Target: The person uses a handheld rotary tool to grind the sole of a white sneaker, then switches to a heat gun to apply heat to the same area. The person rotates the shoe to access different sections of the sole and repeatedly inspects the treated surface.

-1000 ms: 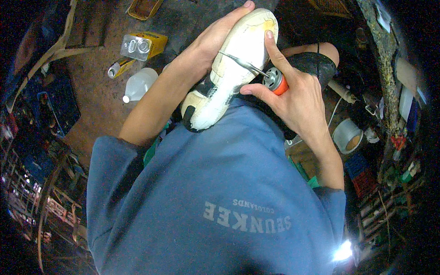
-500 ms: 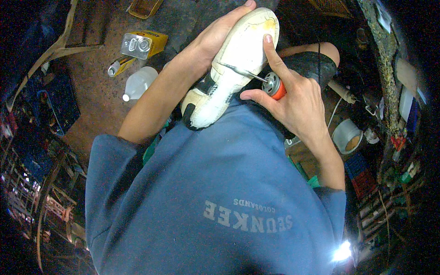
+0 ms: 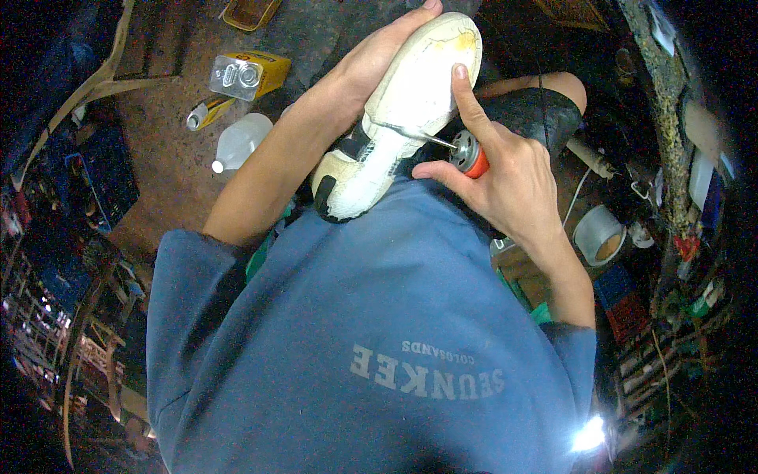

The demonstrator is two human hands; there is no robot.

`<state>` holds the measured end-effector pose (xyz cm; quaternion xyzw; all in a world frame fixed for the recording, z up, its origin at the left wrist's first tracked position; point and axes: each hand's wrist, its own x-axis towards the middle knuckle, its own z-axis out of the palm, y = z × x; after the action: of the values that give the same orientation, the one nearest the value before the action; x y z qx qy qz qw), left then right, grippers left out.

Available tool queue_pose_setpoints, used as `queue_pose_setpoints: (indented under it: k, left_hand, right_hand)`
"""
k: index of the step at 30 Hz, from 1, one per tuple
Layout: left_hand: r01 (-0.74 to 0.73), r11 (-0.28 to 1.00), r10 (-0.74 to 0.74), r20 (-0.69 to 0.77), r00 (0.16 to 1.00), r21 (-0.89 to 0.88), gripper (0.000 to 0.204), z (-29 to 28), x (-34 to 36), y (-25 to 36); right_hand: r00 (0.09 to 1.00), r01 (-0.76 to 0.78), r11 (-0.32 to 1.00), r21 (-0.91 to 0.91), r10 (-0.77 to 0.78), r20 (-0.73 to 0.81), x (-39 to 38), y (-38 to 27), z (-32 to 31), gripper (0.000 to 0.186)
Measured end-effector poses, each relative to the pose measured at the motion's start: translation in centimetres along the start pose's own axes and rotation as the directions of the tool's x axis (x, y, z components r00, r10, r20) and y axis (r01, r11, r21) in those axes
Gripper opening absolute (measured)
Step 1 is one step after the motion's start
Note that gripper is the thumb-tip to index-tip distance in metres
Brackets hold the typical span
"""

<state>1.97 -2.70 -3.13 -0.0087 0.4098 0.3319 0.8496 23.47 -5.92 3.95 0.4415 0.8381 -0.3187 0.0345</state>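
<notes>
My left hand (image 3: 369, 63) grips the far side of a sneaker (image 3: 410, 87) held sole-up, with a white sole, a yellowish patch near the toe and black pieces at the heel. My right hand (image 3: 505, 170) is wrapped round an orange tool (image 3: 474, 162) with a perforated silver top. Its index finger reaches onto the sole's edge and its thumb sticks out toward the shoe. A bent metal rod (image 3: 410, 131) runs from the tool across the narrow middle of the sole. The shoe's upper is mostly hidden.
On the floor at left are a yellow metal can (image 3: 268, 75), a yellow tube (image 3: 207, 112), a translucent jug (image 3: 243, 142) and a dark crate (image 3: 103, 182). At right are a white round container (image 3: 588, 237), red and blue crates (image 3: 620, 308) and a rough post (image 3: 671, 158). My bent leg (image 3: 560, 118) lies beyond the shoe.
The shoe has shifted slightly up in the view. My right index finger has slid a little toward me along the sole's edge. Both hands keep their holds.
</notes>
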Motion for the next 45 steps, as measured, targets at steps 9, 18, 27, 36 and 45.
queue_pose_setpoints:
  k: [9, 18, 27, 36, 45]
  left_hand:
    - [-0.007, 0.999, 0.008, 0.031, 0.999, -0.032, 0.063, -0.3, 0.5, -0.2]
    - [-0.027, 1.0, 0.026, 0.032, 0.999, 0.011, 0.064, 0.0, 0.1, -0.1]
    - [-0.039, 0.998, 0.039, -0.008, 0.999, 0.041, 0.063, 0.1, 0.0, 0.2]
    - [-0.04, 0.998, 0.04, 0.005, 0.999, 0.038, 0.063, -0.1, -0.2, 0.0]
    - [-0.02, 1.0, 0.02, 0.012, 1.0, -0.004, 0.064, 0.1, -0.1, 0.3]
  right_hand:
    - [0.996, -0.016, 0.999, 0.033, 0.018, -0.085, 0.1, -0.6, 0.2, 0.109]
    - [0.999, -0.048, 0.999, 0.004, 0.048, -0.005, -0.1, -0.8, -0.4, 0.107]
    - [0.997, -0.055, 0.996, -0.064, 0.051, -0.066, 0.2, -0.9, -0.3, 0.105]
    - [0.997, -0.073, 0.996, -0.059, 0.074, 0.02, 0.1, -1.3, -1.0, 0.102]
    - [0.995, -0.091, 0.994, -0.061, 0.088, -0.052, 0.4, -1.4, -0.8, 0.098]
